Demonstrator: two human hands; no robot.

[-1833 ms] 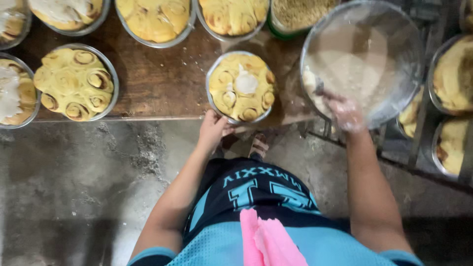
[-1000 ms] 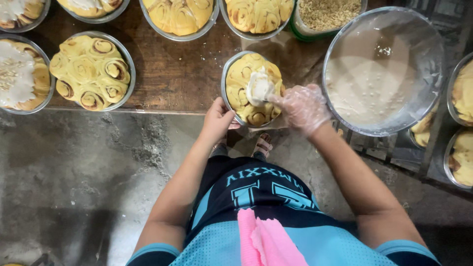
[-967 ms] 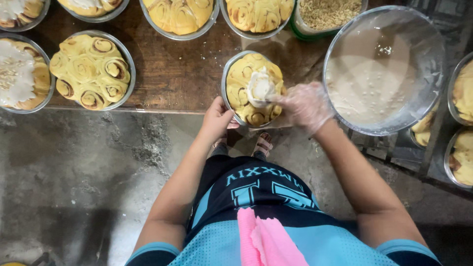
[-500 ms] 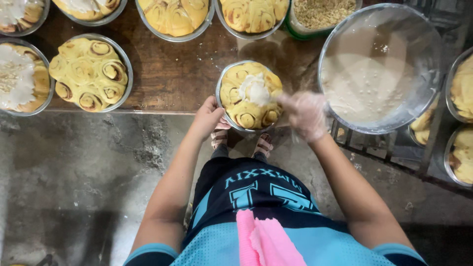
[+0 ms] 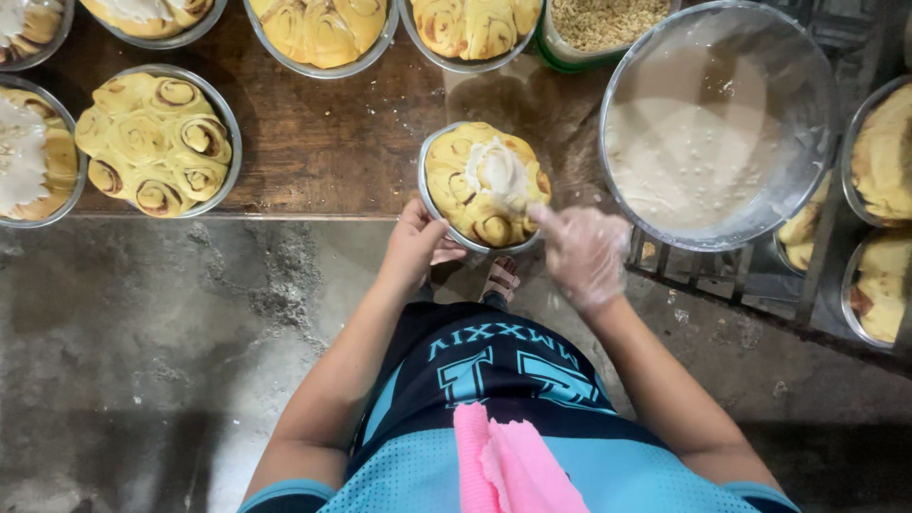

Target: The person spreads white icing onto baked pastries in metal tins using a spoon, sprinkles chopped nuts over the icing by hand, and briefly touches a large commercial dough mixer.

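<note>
A round metal pan of golden rolls (image 5: pixel 456 161) sits at the front edge of a wooden table (image 5: pixel 323 142), with a blob of white icing (image 5: pixel 498 172) on top. My left hand (image 5: pixel 418 245) grips the pan's near rim. My right hand (image 5: pixel 581 252), in a clear plastic glove, holds a spoon (image 5: pixel 528 203) whose tip lies in the icing on the rolls. A large metal bowl of white icing (image 5: pixel 708 142) stands just right of the pan.
Other pans of rolls (image 5: pixel 157 142) line the table; one at the far left (image 5: pixel 24 152) is iced. A green tub of crumbs (image 5: pixel 603 24) is at the back. More pans (image 5: pixel 883 152) sit on a rack at right. Concrete floor below.
My right hand left the icing bowl, brought a spoonful of icing onto the rolls and has been spreading it there. My left hand kept hold of the pan's rim.
</note>
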